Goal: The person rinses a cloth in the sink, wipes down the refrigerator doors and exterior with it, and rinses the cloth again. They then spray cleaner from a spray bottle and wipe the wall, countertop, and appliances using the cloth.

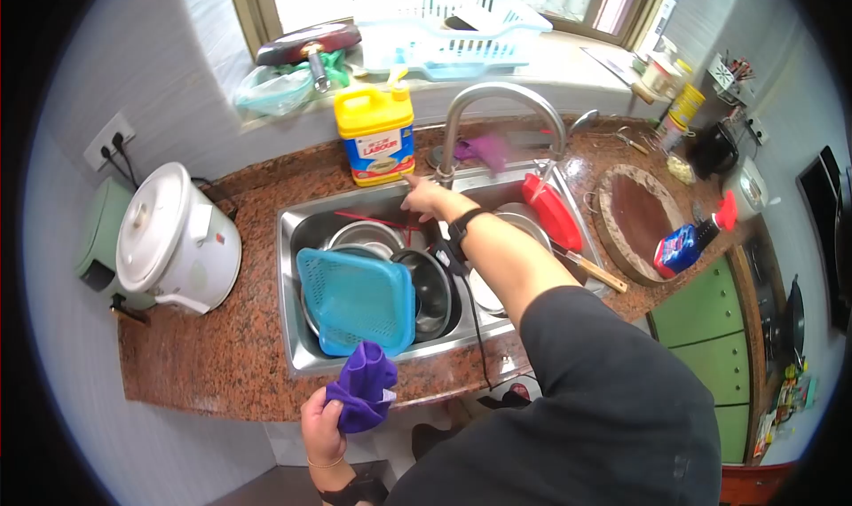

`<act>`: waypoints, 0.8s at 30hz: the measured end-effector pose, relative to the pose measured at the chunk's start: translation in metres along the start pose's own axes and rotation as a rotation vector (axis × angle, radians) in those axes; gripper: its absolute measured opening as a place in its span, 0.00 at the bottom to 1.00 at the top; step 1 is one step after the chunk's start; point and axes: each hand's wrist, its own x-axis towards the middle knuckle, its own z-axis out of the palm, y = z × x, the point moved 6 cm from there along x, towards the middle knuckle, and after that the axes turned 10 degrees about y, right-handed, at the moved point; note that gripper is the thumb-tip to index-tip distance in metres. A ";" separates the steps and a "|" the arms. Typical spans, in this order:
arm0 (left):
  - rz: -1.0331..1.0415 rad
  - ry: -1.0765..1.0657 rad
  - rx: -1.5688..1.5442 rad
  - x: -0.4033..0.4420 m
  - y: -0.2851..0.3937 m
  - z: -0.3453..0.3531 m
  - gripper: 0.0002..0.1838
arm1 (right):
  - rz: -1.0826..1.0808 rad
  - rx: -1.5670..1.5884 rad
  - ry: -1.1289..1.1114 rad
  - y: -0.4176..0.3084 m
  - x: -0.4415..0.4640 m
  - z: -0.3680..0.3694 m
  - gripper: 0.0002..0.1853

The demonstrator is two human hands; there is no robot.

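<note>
My left hand (pixel 325 430) is closed around a bunched purple cloth (pixel 362 391) in front of the sink's front edge. Across the double sink (pixel 291 328) my right hand (pixel 424 198) reaches to the back rim, fingers stretched out, beside the lower corner of a yellow detergent jug (pixel 375 138); I cannot tell whether they touch. Below lie a blue plastic basket (pixel 359 297), a metal bowl (pixel 366 235) and a dark pot (pixel 430 293) in the left basin. The right basin holds a red plastic basket (pixel 552 213) and is partly hidden by my arm.
A curved faucet (pixel 508 89) rises behind the sink. To the left stands a white lidded pot (pixel 182 240); to the right, a round chopping board (pixel 641 209) and a blue spray bottle (pixel 677 250). A light-blue dish rack (pixel 444 31) and a pan (pixel 308 43) occupy the sill.
</note>
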 end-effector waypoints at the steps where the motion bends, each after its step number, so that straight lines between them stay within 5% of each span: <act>1: -0.005 -0.019 0.001 0.010 0.003 0.013 0.12 | -0.011 0.018 -0.016 -0.001 -0.014 -0.004 0.46; 5: -0.029 -0.207 0.076 0.043 0.020 0.083 0.11 | -0.184 0.198 0.303 0.043 -0.058 -0.072 0.41; 7: -0.032 -0.292 0.086 0.064 0.021 0.129 0.11 | 0.115 0.610 0.271 0.060 -0.114 -0.125 0.29; 11: -0.086 -0.511 0.097 0.109 0.005 0.255 0.13 | 0.197 0.801 0.487 0.102 -0.108 -0.203 0.09; 13: -0.046 -0.457 0.341 0.144 -0.021 0.308 0.12 | 0.207 0.888 0.480 0.102 -0.091 -0.211 0.07; 17: 0.038 -0.326 0.518 0.222 -0.102 0.387 0.10 | 0.103 0.450 0.450 0.073 -0.080 -0.213 0.11; 21: -0.039 -0.204 0.526 0.250 -0.135 0.435 0.14 | 0.027 0.601 0.343 0.099 -0.071 -0.207 0.15; 24: -0.001 -0.121 0.466 0.220 -0.098 0.454 0.09 | 0.037 1.033 0.210 0.099 -0.092 -0.215 0.21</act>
